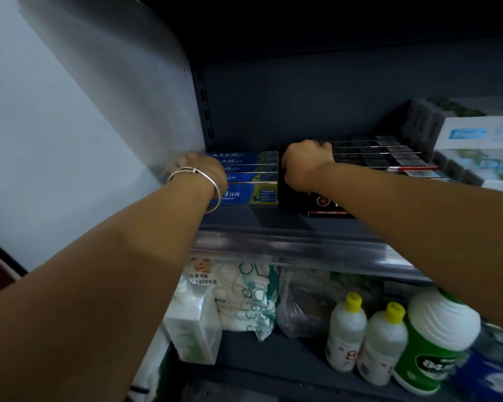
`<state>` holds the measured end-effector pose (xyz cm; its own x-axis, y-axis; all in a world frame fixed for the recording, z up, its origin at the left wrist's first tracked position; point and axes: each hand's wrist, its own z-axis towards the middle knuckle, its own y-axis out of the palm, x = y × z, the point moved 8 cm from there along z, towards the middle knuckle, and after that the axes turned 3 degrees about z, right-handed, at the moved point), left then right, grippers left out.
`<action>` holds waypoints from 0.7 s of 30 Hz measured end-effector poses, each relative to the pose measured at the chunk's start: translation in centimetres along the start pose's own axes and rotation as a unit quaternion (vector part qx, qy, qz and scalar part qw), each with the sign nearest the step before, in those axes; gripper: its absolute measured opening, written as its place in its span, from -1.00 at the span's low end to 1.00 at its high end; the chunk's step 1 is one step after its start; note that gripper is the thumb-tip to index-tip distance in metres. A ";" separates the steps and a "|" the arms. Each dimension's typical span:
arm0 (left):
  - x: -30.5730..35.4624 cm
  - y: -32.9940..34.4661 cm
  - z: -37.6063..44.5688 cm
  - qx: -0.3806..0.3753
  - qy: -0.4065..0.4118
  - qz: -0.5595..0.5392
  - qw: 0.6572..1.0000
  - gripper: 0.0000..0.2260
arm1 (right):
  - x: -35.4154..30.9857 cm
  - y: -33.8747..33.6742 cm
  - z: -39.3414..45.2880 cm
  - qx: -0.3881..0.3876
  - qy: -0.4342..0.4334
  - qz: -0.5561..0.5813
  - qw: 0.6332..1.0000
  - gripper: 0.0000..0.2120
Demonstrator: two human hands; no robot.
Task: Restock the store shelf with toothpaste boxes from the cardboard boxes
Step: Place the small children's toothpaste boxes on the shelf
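Observation:
A stack of blue toothpaste boxes (251, 175) lies at the left end of the dark shelf (244, 219). My left hand (199, 169), with a silver bangle on the wrist, rests against the stack's left end; its fingers are hidden behind the wrist. To the right lies a stack of black toothpaste boxes (369, 158). My right hand (304, 163) sits on the black stack's left end with fingers curled over the top edge. White and pale blue boxes (476, 140) stand at the far right.
A clear plastic price rail (288, 248) runs along the shelf's front edge. The shelf below holds a white carton (192, 317), patterned soft packs (247, 297), a plastic bag (305, 303) and yellow-capped bottles (347, 332). A white wall (70, 140) is at left.

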<state>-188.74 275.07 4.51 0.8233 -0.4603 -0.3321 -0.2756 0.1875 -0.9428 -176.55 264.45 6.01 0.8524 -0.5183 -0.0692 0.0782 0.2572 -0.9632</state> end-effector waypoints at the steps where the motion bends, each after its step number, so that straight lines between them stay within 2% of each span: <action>1: 0.3 -0.3 -0.3 0.004 -0.003 -0.039 0.999 -0.55 | 0.2 -0.2 -0.2 0.004 -0.003 0.009 1.000 -0.78; 4: 2.1 -1.6 -2.4 0.030 0.008 -0.139 0.990 -0.47 | 1.1 -1.2 -1.5 0.019 -0.011 0.028 0.999 -0.73; 7: 4.6 -2.9 -4.4 0.064 0.041 -0.174 0.982 -0.49 | 2.5 -2.1 -3.6 0.023 -0.020 0.025 0.999 -0.68; 11: 8.2 -4.5 -7.5 0.082 0.096 -0.197 0.972 -0.50 | 4.7 -3.2 -7.0 0.044 -0.032 0.010 0.998 -0.73; 16: 12.4 -6.0 -12.2 0.080 0.131 -0.209 0.966 -0.52 | 8.1 -4.7 -12.0 0.059 -0.036 0.004 0.998 -0.70; 21: 17.5 -6.4 -16.9 0.075 0.169 -0.206 0.961 -0.51 | 12.1 -4.7 -17.2 0.042 -0.021 0.009 0.999 -0.68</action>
<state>-181.00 251.17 4.25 0.6316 -0.7733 0.0548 0.1348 0.0399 -0.9901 -175.49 242.92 5.20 0.8750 -0.4786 -0.0727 0.1049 0.3341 -0.9367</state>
